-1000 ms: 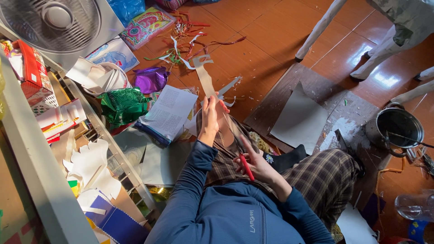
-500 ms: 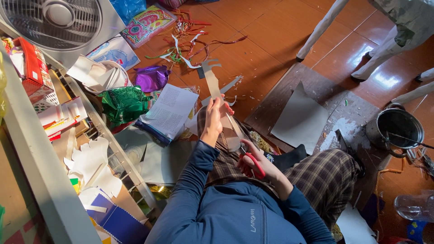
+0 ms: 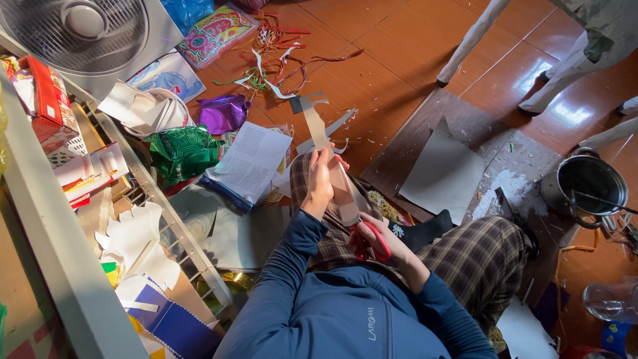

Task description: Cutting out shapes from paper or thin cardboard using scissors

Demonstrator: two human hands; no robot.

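Glossy tiled floor (image 3: 399, 60), matt card strip (image 3: 318, 129)

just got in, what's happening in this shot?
A person sits on the tiled floor cutting a long strip of grey card. The left hand holds the strip partway along, and the right hand works red-handled scissors at its near end. Around them lie paper scraps, coloured ribbons, a fan and a metal pot.

The left hand (image 3: 320, 179) grips a long cardboard strip (image 3: 325, 156); just below it, the right hand (image 3: 382, 240) works red-handled scissors (image 3: 372, 242) into the strip.
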